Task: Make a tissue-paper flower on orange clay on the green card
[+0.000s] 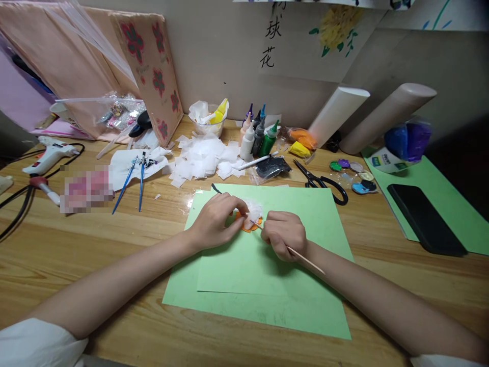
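My right hand (286, 234) is closed around a thin wooden stick (307, 261). The stick's front tip touches a small round piece with an orange scalloped edge (250, 227) and white tissue paper (252, 209) gathered on top. On the left side of that piece, my left hand (219, 219) is curled, with thumb and fingertips pinching at the white tissue paper. The piece lies on two overlapping sheets of green paper (237, 272). My hands cover part of its edges.
Behind the sheets lie a pile of white tissue squares (202, 155), paint bottles (257, 137) and black scissors (321, 181). Two blue brushes (141, 181) and a glue gun (48, 155) are on the left. A black phone (426, 219) rests at the right.
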A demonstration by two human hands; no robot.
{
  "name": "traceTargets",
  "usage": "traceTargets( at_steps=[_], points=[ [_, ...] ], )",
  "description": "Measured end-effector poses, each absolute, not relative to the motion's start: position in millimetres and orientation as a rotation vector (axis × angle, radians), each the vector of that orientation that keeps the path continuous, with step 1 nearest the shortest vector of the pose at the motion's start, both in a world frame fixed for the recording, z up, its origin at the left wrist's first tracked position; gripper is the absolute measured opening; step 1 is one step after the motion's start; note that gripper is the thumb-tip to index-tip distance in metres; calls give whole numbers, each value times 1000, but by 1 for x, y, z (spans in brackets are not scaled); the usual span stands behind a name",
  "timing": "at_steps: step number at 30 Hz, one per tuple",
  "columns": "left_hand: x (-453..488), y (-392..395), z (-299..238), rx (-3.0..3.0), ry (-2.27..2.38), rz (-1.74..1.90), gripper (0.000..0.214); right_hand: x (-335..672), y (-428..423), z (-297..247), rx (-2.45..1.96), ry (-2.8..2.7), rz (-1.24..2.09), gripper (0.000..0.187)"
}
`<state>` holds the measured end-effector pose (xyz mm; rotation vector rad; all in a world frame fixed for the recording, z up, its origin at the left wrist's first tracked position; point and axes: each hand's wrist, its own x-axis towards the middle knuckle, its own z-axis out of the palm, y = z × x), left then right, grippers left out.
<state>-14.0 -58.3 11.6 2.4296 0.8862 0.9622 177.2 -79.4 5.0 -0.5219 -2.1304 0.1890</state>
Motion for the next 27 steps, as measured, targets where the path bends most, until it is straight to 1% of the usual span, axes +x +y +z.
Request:
traceTargets(
  at_steps=[7,16,23,27],
  points=[
    [-12,-57,10,2421,979,952,3,175,-77,4,-665,-2166,229,38],
    [-12,-56,8,2380,1038,943,15,173,-75,2,-759,-2140,342,39],
    [-11,-56,9,2382,993,932,10,174,-78,2,-622,-2076,313,39],
    [-13,-58,10,2388,884,987,12,177,-80,1,-541,-2020,320,38]
  ],
)
